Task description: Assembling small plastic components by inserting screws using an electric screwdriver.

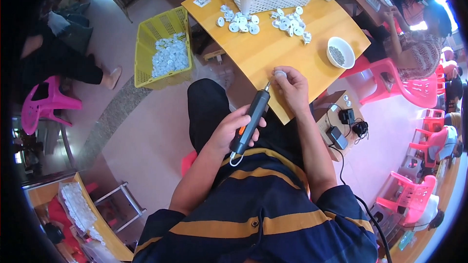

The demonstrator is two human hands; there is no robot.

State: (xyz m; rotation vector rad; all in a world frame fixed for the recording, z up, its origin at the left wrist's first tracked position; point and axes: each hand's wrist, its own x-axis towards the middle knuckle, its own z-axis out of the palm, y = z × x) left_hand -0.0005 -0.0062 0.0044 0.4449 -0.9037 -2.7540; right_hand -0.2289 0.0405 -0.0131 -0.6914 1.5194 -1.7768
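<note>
White round part (pixel 280 73), in the head view: pinched between the right fingers (pixel 291 73), above the near end of the wooden tabletop (pixel 265 51). Left fingers (pixel 239 119) wrapped around a dark electric screwdriver (pixel 253 115), with its bit (pixel 267 85) slanting forward and rightward, close to the right fingertips. Ahead of the right fingers, a left heap (pixel 242 21) and a right heap (pixel 294 23) of similar white parts; beyond both, a perforated white basket (pixel 273 4) full of more. Farther ahead and to the right of the same fingers, a white bowl (pixel 350 53) of small metal pieces (pixel 336 55). Ahead and left of the left fingers, off the tabletop, a yellow crate (pixel 141 48) with white pieces inside.

Step in hand, by judgement: bringing bit and part together. Best done with a firm pinch at the rim, fingertips clear of the bit. Line up squarely before applying power; press lightly and evenly; stop at the first resistance, to avoid cracking or spinning the part.

Hard to make out: the part's face, mostly covered by the right fingertips; contact between bit and part; any screw at the tip; support under the right fingers. Hidden: some left fingers, behind the screwdriver. Cut off: the basket's far side, at the upper edge.
</note>
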